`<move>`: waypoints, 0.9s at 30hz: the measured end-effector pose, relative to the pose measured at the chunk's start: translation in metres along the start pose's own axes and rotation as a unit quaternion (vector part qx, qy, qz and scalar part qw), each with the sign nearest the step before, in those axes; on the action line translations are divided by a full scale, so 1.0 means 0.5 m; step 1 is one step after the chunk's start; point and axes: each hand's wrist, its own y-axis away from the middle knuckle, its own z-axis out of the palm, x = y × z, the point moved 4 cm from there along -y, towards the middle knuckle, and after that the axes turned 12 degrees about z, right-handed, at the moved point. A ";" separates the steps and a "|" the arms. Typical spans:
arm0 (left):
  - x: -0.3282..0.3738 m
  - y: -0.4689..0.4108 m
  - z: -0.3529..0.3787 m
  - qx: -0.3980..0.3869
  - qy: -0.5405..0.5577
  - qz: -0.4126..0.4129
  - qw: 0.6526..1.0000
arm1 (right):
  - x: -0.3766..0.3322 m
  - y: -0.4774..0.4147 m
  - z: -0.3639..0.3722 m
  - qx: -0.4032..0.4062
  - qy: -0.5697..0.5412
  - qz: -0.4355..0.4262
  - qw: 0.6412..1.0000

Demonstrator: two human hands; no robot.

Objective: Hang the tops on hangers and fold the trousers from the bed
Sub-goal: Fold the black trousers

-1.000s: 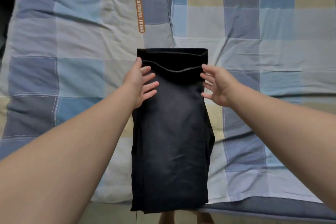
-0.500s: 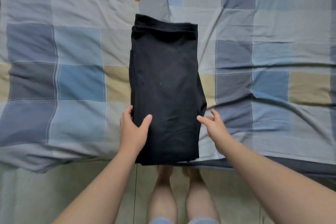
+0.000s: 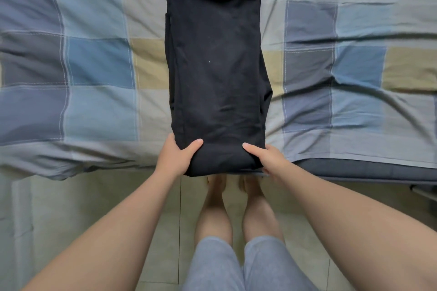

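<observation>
Black trousers (image 3: 216, 66), folded into a long narrow strip, lie lengthwise on the bed (image 3: 94, 66), running from its front edge away from me. My left hand (image 3: 176, 158) grips the near left corner of the strip, thumb on top and fingers underneath. At the near right corner my right hand (image 3: 268, 159) grips the same end, thumb on top. The near end hangs slightly over the bed's edge. No tops or hangers are in view.
The bed is covered by a checked sheet in blue, grey and beige, rumpled at the right. A dark mattress edge (image 3: 354, 170) shows at the right front. Pale tiled floor (image 3: 82, 208) lies below, with my bare feet and grey-clad legs (image 3: 236, 255) right at the bed's edge.
My hands slid from the far waistband end down the sides to the near end and took hold of its corners. The view tilted down toward the floor.
</observation>
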 end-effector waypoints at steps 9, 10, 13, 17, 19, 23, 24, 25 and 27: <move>0.017 0.087 0.021 -0.026 0.062 -0.048 0.997 | 0.043 0.125 -0.036 0.029 -0.018 0.012 0.999; 0.016 0.105 0.019 -0.030 0.057 -0.055 0.996 | 0.053 0.144 -0.038 0.035 -0.013 0.014 0.999; 0.015 0.167 0.008 -0.043 0.043 -0.074 0.995 | 0.088 0.207 -0.044 0.044 -0.007 0.024 0.999; 0.025 0.266 -0.017 -0.059 0.056 -0.113 0.990 | 0.146 0.297 -0.060 0.040 0.027 0.063 0.997; 0.039 0.311 -0.032 -0.076 0.064 -0.145 0.984 | 0.161 0.343 -0.073 0.036 0.045 0.078 0.995; 0.080 0.354 -0.062 -0.093 0.107 -0.209 0.968 | 0.145 0.404 -0.093 0.029 0.031 0.081 0.996; 0.097 0.355 -0.069 -0.092 0.121 -0.215 0.965 | 0.132 0.414 -0.097 0.033 0.018 0.077 0.996; 0.115 0.351 -0.076 -0.090 0.137 -0.219 0.962 | 0.115 0.424 -0.100 0.037 0.003 0.072 0.997; 0.153 0.335 -0.091 -0.083 0.168 -0.223 0.957 | 0.072 0.438 -0.107 0.045 -0.032 0.061 0.997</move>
